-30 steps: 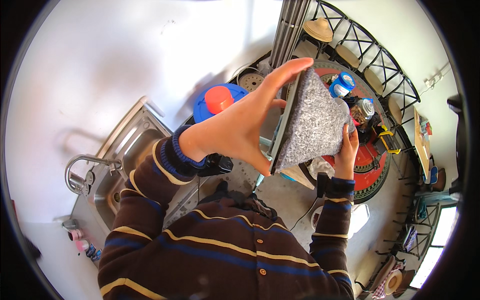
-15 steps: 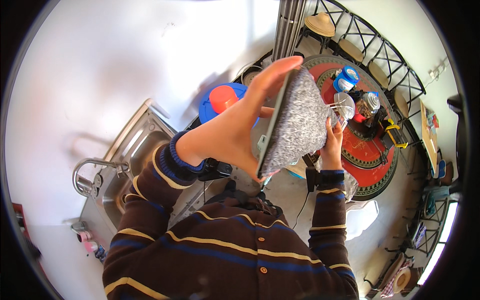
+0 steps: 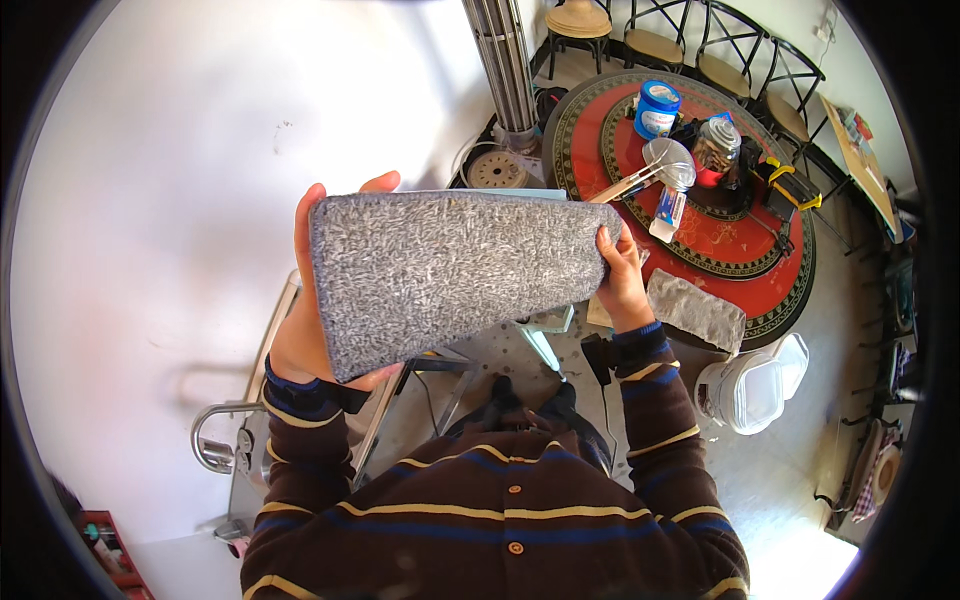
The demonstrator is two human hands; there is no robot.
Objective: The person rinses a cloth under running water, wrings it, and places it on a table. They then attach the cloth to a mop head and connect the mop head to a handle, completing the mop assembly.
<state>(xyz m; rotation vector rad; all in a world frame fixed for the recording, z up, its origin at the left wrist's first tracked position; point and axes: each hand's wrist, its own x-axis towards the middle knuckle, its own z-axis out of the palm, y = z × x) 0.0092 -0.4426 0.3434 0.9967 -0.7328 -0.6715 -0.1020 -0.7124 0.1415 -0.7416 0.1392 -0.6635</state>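
Observation:
A flat mop head with a grey fluffy pad (image 3: 460, 275) is held up in front of me, its pad side facing me. My left hand (image 3: 305, 325) grips the wide left end, fingers around the edge. My right hand (image 3: 624, 275) holds the narrower-looking right end, with the thumb on the pad. A strip of pale teal plate shows behind the pad's upper edge. Below the pad, a pale teal handle part (image 3: 542, 345) runs down toward the floor. Most of the back side is hidden.
A red round table (image 3: 590, 115) bears a blue-lidded tub (image 3: 657, 110), a strainer (image 3: 668, 163) and a jar (image 3: 716, 150). A greyish cloth (image 3: 697, 308) lies by its near edge. White buckets (image 3: 745, 390) stand on the floor. A sink faucet (image 3: 215, 440) is at left, chairs (image 3: 730, 72) behind.
The mop head has turned from a steep angle to face me broadly, and its left end has moved left. My view has shifted; more of the table and buckets shows.

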